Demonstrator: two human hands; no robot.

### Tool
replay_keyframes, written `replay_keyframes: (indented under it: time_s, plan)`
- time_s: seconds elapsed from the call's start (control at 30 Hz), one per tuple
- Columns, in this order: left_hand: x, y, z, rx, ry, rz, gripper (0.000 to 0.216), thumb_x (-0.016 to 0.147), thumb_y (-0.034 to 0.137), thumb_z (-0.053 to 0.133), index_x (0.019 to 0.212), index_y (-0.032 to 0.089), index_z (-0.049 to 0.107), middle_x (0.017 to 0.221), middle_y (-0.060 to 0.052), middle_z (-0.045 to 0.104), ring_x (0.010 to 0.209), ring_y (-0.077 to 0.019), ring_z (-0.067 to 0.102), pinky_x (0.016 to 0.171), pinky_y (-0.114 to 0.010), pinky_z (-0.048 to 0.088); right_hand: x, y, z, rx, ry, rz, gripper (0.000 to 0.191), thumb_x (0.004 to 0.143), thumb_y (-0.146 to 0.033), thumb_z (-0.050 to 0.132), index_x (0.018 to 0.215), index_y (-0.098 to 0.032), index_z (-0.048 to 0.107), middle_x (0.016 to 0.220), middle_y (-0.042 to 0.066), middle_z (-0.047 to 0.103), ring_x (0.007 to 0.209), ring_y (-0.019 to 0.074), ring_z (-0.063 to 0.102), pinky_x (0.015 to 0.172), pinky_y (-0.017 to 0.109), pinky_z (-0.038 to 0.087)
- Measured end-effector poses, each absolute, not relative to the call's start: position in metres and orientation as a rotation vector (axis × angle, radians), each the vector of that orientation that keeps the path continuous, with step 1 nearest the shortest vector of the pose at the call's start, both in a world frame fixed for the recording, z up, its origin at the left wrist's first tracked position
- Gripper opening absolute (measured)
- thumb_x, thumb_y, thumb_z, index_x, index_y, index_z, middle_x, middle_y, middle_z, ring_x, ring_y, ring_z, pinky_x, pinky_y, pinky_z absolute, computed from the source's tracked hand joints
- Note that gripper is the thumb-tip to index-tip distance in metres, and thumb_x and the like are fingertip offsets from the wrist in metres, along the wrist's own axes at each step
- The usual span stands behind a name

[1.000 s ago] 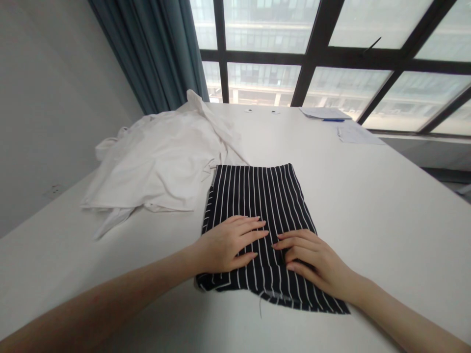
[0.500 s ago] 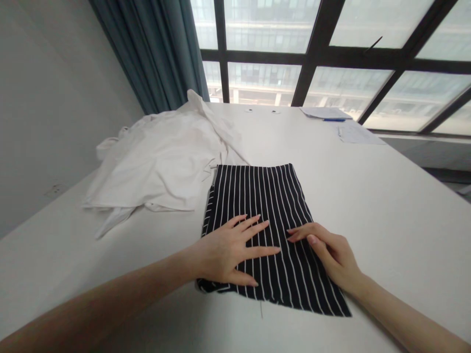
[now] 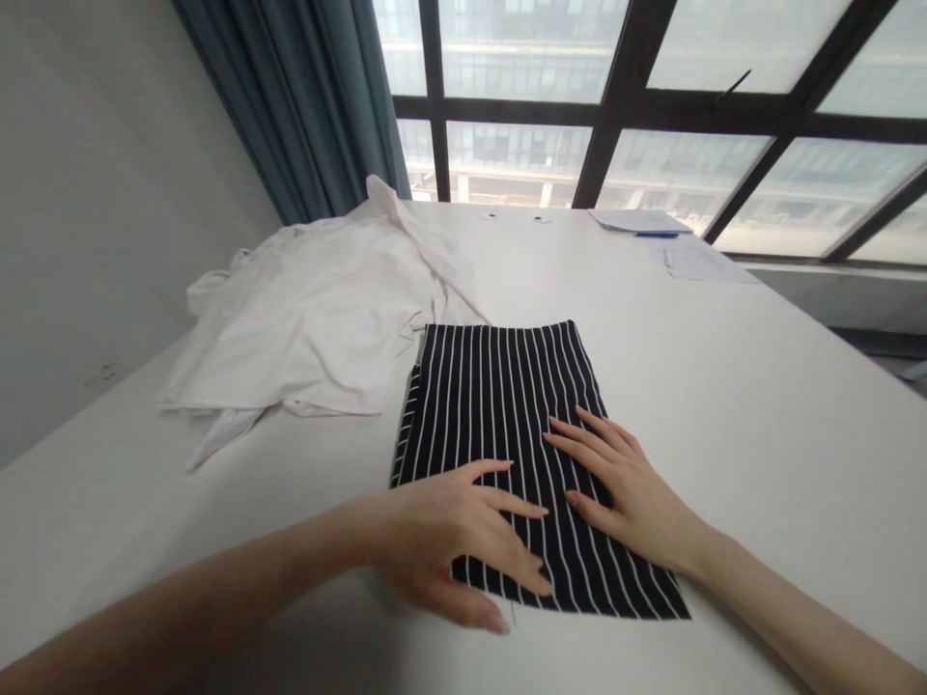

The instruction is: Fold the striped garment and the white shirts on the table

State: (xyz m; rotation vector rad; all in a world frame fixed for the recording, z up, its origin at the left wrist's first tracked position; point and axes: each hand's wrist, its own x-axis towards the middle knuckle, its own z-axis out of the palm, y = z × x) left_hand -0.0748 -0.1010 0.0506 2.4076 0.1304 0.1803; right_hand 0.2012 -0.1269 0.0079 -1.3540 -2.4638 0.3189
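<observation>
Striped cloth: black woven-looking fabric with thin white lines [image 3: 492, 396], roughly rectangular, spread on the white smooth-topped table [image 3: 760, 434], centre of view. Stripes run about 12 to 6 o'clock. Clock positions below are from the cloth's middle, 12 = far side, toward the window.

Right hand [image 3: 615, 478]: at 3 o'clock, palm down on the cloth, fingers extended toward 10, thumb apart. Nothing grasped, just laid on the fabric.

Left hand [image 3: 449, 536]: at 8 o'clock, over the near-left part of the cloth, fingers spread and slightly bent, thumb reaching past the near edge. Not clenched, no fabric pinched that shows; can't tell if the fingertips touch. It hides the near-left corner.

Thin loose thread [image 3: 514, 614] at the near edge, 6 o'clock.

Rumpled white fabric garment [image 3: 304, 319] at 10 o'clock, its edge just beside the cloth's far-left corner; contact unclear.

White paper stack [image 3: 637, 217] at 1 o'clock near the table's far edge, slim blue pen [image 3: 657, 235] by its near side. Another white sheet [image 3: 714, 265] between 1 and 2.

Dark blue pleated curtain [image 3: 304, 106] at 11. Dark-framed glass window [image 3: 536, 48] from 12 to 2.
</observation>
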Motion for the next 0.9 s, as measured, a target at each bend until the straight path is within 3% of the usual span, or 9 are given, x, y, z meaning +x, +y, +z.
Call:
replay_keyframes:
  time_s: [0.07,0.13,0.23,0.3,0.4,0.57,0.7,0.9]
  plan:
    - [-0.076,-0.094,0.052,2.306,0.185,0.224,0.026,0.094,0.034,0.055,0.118,0.034,0.067,0.107,0.004,0.075,0.12,-0.0215,0.061,0.121,-0.051,0.017,0.202,-0.128,0.008,-1.329,-2.434,0.34,0.055,0.09,-0.036,0.057,0.142,-0.029,0.045,0.149,0.005,0.047,0.145,0.031,0.026,0.111,0.063,0.028]
    - [-0.078,-0.083,0.049,2.262,0.387,0.399,0.027,0.098,0.031,0.046,0.105,0.029,0.072,0.097,0.002,0.077,0.102,-0.0178,0.07,0.115,-0.045,0.031,0.204,-0.128,0.008,-1.303,-2.338,0.372,0.045,0.092,-0.035,0.054,0.136,-0.03,0.051,0.144,0.005,0.053,0.141,0.0297,0.034,0.11,0.062,0.031]
    - [-0.087,-0.059,0.036,2.28,0.966,0.827,0.028,0.097,0.03,0.044,0.099,0.023,0.071,0.096,-0.002,0.075,0.094,-0.018,0.068,0.1,-0.04,0.045,0.208,-0.126,0.005,-1.352,-2.046,0.352,0.031,0.096,-0.031,0.047,0.125,-0.03,0.056,0.134,0.006,0.058,0.13,0.0276,0.048,0.108,0.059,0.034]
    - [-0.095,-0.041,0.024,2.293,1.331,1.026,0.024,0.093,0.028,0.048,0.102,0.022,0.07,0.099,-0.004,0.072,0.098,-0.0211,0.063,0.097,-0.043,0.045,0.212,-0.122,0.001,-1.438,-1.814,0.313,0.03,0.096,-0.032,0.045,0.123,-0.029,0.055,0.13,0.008,0.058,0.124,0.0276,0.051,0.106,0.058,0.036]
    - [-0.108,-0.021,0.008,2.189,1.627,1.089,0.024,0.088,0.022,0.05,0.105,0.02,0.067,0.087,-0.003,0.065,0.085,-0.0195,0.059,0.088,-0.038,0.047,0.219,-0.114,-0.007,-1.563,-1.609,0.381,0.033,0.094,-0.036,0.047,0.124,-0.025,0.053,0.12,0.012,0.061,0.111,0.028,0.058,0.096,0.053,0.045]
    - [-0.113,-0.015,-0.001,2.202,1.714,0.982,0.029,0.083,0.019,0.054,0.11,0.019,0.063,0.08,-0.001,0.057,0.08,-0.0189,0.055,0.083,-0.035,0.045,0.223,-0.108,-0.012,-1.615,-1.742,0.379,0.027,0.093,-0.034,0.047,0.113,-0.025,0.062,0.101,0.008,0.068,0.097,0.0279,0.061,0.09,0.055,0.045]
    - [-0.11,-0.019,0.001,2.193,1.752,0.898,0.03,0.084,0.021,0.055,0.113,0.02,0.062,0.065,0.003,0.053,0.074,-0.02,0.055,0.081,-0.036,0.044,0.22,-0.11,-0.007,-1.542,-1.716,0.492,0.026,0.093,-0.034,0.047,0.113,-0.025,0.062,0.102,0.007,0.066,0.092,0.0239,0.063,0.085,0.046,0.051]
    - [-0.11,-0.02,-0.001,2.193,1.822,0.957,0.04,0.084,0.023,0.057,0.124,0.021,0.054,0.086,-0.002,0.066,0.093,-0.0245,0.057,0.093,-0.044,0.039,0.222,-0.108,-0.001,-1.522,-1.526,0.758,0.033,0.089,-0.037,0.055,0.119,-0.023,0.057,0.099,0.007,0.068,0.08,0.0205,0.066,0.072,0.037,0.054]
